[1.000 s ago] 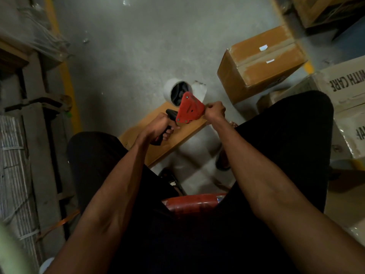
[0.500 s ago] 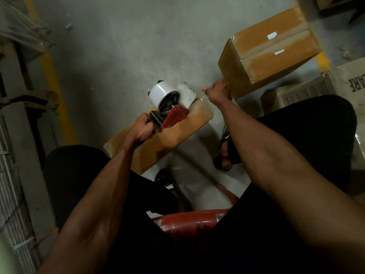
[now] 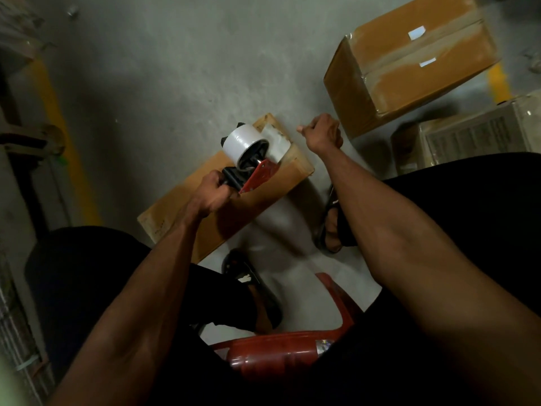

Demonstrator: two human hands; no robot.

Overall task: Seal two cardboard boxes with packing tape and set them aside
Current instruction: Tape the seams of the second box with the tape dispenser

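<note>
Seen from above, seated on red plastic chair point(image 3: 281, 351), legs in dark trousers either side.

L hand point(image 3: 211, 195): fingers clenched round black handle of tape dispenser point(image 3: 248, 162), red frame, white tape roll point(image 3: 241, 139) on top. Dispenser held over far end of flat cardboard box point(image 3: 187, 212) lying on concrete floor point(image 3: 175, 68) betw. the feet. White strip of tape point(image 3: 275, 142) showing at box's far end, just beside roll; whether stuck down or loose, can't tell.

R hand point(image 3: 322, 133): fingers curled into loose fist, nothing visibly gripped, thumb fwd. Hovering just right of flat box's far corner, near front of second cardboard box point(image 3: 409, 65).

Second box: bigger, upright on floor at upper right, top flaps closed w/ clear tape along seam, two small white labels on top. Apart from flat box.

Printed carton point(image 3: 468, 136) at right edge, behind R knee, text too blurred to read. Yellow floor line point(image 3: 70, 159) at left. Sandalled R foot point(image 3: 330, 230) on floor beside flat box; L foot point(image 3: 254, 288) in dark sandal nearer chair.
</note>
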